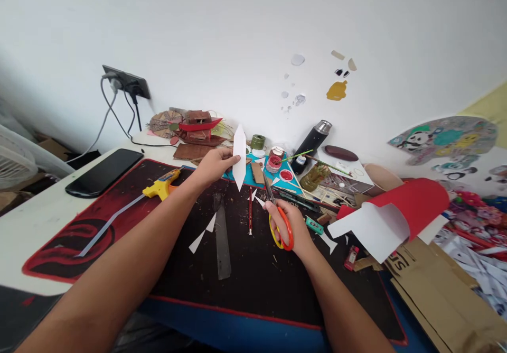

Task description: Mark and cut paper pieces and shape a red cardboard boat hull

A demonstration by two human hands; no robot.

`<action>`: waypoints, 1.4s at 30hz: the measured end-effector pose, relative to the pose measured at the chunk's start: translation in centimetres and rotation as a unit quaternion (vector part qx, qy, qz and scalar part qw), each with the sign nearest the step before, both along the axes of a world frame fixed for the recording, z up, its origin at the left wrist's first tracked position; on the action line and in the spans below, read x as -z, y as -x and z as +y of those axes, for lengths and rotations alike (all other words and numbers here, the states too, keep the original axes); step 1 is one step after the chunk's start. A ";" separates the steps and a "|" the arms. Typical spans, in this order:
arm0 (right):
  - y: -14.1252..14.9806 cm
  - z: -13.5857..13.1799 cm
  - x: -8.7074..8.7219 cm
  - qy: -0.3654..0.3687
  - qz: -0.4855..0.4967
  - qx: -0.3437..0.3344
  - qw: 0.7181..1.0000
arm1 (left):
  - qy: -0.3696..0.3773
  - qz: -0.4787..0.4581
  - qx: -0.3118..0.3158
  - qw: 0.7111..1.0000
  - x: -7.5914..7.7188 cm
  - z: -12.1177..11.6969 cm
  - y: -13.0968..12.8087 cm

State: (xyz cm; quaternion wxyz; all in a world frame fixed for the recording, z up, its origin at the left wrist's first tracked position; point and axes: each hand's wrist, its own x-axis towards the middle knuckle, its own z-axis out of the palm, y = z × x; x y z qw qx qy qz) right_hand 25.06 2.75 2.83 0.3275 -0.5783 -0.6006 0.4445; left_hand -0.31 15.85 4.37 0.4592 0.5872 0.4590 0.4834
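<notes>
My left hand (214, 164) pinches a narrow white paper piece (239, 157), pointed at top and bottom, and holds it upright above the black and red desk mat (99, 221). My right hand (288, 221) grips orange-handled scissors (279, 221); their blades point up and away toward the paper's lower tip and stop just short of it. Small white paper offcuts (203, 234) lie on the mat below both hands.
On the mat lie a metal ruler (222, 237), a red pencil (250, 210) and a yellow glue gun (162, 185). A phone (103, 172) lies at the left. Paint jars (274, 161), a black flask (312, 140), curled red and white card (396, 213) and cardboard (443, 295) crowd the back and right.
</notes>
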 end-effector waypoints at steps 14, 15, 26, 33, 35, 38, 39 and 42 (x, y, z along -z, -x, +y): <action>1.0 -4.9 -3.9 -0.045 -0.497 -0.227 0.836 | 0.005 -0.006 -0.005 1.000 0.3 0.5 0.2; 1.1 -5.2 -3.7 -0.045 -0.497 -0.239 0.833 | 0.005 -0.004 -0.006 1.000 0.3 0.5 0.2; 0.4 -3.2 -4.5 -0.068 -0.537 -0.226 0.810 | 0.001 0.032 -0.009 0.999 -0.4 0.1 0.4; -0.7 -2.6 -5.6 -0.070 -0.542 -0.211 0.810 | -0.003 0.057 -0.018 0.998 0.1 0.4 0.8; -0.3 -3.0 -5.8 -0.074 -0.532 -0.210 0.817 | -0.001 0.057 -0.021 0.998 0.1 0.5 0.8; 1.5 -3.5 -5.9 -0.107 -0.485 -0.226 0.838 | 0.002 0.054 -0.022 0.998 -0.1 0.5 0.8; 2.3 -3.6 -5.8 -0.129 -0.464 -0.232 0.845 | 0.003 0.053 -0.023 0.998 -0.1 0.4 0.8; 5.2 -3.2 -5.2 -0.175 -0.431 -0.272 0.843 | 0.002 0.048 -0.025 0.999 -0.3 0.3 0.7</action>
